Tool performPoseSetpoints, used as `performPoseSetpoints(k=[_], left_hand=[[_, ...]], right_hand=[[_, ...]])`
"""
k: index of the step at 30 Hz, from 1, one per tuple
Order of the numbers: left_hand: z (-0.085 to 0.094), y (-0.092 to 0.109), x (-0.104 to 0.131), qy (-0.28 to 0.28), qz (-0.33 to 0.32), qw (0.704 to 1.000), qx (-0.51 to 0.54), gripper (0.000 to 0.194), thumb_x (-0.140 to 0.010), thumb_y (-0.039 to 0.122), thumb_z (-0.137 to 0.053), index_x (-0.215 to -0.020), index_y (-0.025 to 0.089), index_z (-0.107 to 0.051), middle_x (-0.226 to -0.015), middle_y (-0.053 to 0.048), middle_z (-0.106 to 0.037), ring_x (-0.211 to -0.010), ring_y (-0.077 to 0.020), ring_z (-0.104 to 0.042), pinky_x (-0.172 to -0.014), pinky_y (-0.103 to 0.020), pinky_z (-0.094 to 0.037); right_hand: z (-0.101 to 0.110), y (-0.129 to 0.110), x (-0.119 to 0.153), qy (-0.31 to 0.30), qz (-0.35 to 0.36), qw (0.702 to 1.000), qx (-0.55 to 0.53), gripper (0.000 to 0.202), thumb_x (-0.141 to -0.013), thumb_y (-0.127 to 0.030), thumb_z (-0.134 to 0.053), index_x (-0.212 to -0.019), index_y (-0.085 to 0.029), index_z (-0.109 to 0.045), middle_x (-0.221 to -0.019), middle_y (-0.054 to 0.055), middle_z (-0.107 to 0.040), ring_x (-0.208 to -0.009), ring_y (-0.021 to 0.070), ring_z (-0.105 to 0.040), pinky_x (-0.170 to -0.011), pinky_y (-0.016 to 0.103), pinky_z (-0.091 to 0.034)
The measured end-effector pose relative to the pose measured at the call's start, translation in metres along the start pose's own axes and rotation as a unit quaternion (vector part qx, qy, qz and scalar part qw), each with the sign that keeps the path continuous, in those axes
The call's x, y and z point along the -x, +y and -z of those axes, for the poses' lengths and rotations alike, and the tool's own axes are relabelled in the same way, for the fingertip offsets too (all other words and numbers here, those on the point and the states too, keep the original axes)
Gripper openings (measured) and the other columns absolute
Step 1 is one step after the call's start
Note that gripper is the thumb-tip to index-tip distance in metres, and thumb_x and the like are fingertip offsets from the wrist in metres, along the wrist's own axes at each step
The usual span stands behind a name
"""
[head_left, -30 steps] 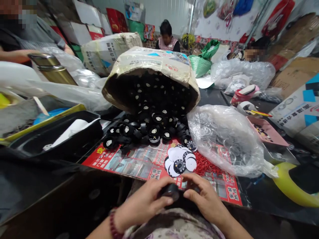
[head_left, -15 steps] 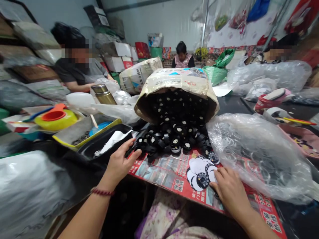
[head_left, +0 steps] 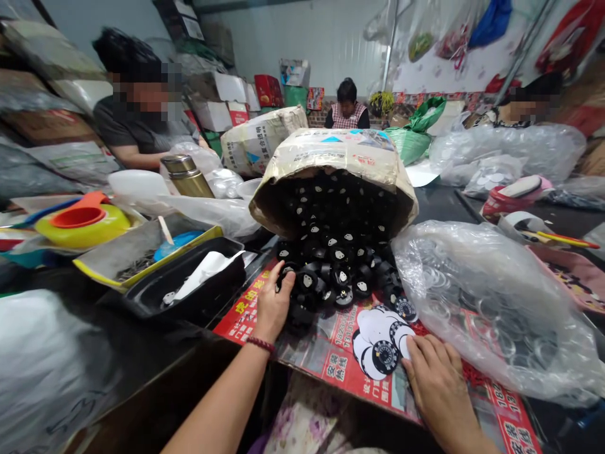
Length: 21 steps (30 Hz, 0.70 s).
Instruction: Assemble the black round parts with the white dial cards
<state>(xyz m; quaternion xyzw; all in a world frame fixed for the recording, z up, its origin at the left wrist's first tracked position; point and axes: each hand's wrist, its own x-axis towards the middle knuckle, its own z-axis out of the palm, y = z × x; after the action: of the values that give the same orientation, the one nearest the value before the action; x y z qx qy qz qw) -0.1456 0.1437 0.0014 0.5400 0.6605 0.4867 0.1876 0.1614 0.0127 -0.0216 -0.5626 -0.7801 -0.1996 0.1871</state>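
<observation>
My left hand (head_left: 273, 306), with a dark red bead bracelet, is at the left edge of a pile of black round parts (head_left: 341, 277). Its fingers and thumb are apart and touch the outermost pieces. The pile spills from a tipped carton (head_left: 331, 151), and many pieces bear a pale metal plate. My right hand (head_left: 439, 378) lies low on the printed red sheet (head_left: 338, 343), fingers stretched out. Its fingertips touch the edge of a small heap of white paper discs (head_left: 371, 325). Among them is a black dial disc (head_left: 385, 357) with white markings.
On the right is a clear plastic bag (head_left: 496, 302) of translucent rings. To the left stand a black tray (head_left: 189, 277), a yellow-edged box (head_left: 127, 261) of small metal bits, and a yellow tape roll (head_left: 82, 224). A gold flask (head_left: 186, 176) is behind. Several people sit around.
My left hand has moved right against the pile, and the pile's left edge has shifted right, baring more red sheet. My right hand stays beside the paper discs.
</observation>
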Motion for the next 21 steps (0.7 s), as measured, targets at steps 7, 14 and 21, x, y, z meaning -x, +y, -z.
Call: performPoseSetpoints(k=[7, 14, 21], left_hand=[[-0.043, 0.031, 0.047, 0.119, 0.058, 0.991, -0.002, 0.062, -0.086, 0.051, -0.042, -0.136, 0.016, -0.036, -0.144, -0.016, -0.038, -0.135, -0.0282, -0.029, -0.112, -0.045, -0.019], [-0.051, 0.041, 0.055, 0.129, 0.073, 0.989, 0.024, 0.057, -0.09, 0.048, -0.032, -0.137, 0.016, -0.035, -0.146, -0.016, -0.035, -0.138, -0.0268, -0.024, -0.114, -0.046, -0.014], [-0.009, 0.036, 0.103, 0.065, -0.015, 0.994, 0.091, 0.052, -0.092, 0.046, -0.031, -0.139, 0.022, -0.034, -0.149, -0.009, -0.031, -0.139, -0.0249, -0.021, -0.114, -0.045, -0.016]], right_hand=[[-0.004, 0.001, 0.003, 0.023, -0.012, 0.999, -0.019, 0.027, -0.09, -0.024, -0.042, -0.103, -0.015, -0.065, -0.102, 0.012, -0.069, -0.099, 0.0304, -0.056, -0.092, 0.046, -0.033], [0.011, -0.005, 0.0, 0.056, 0.005, 0.996, -0.072, 0.03, -0.09, -0.028, -0.046, -0.114, -0.017, -0.06, -0.116, 0.013, -0.064, -0.113, 0.0322, -0.05, -0.095, 0.048, -0.032], [0.025, -0.004, 0.009, 0.073, 0.021, 0.99, -0.117, 0.032, -0.088, -0.025, -0.052, -0.116, -0.013, -0.058, -0.115, 0.014, -0.063, -0.111, 0.0318, -0.051, -0.094, 0.048, -0.034]])
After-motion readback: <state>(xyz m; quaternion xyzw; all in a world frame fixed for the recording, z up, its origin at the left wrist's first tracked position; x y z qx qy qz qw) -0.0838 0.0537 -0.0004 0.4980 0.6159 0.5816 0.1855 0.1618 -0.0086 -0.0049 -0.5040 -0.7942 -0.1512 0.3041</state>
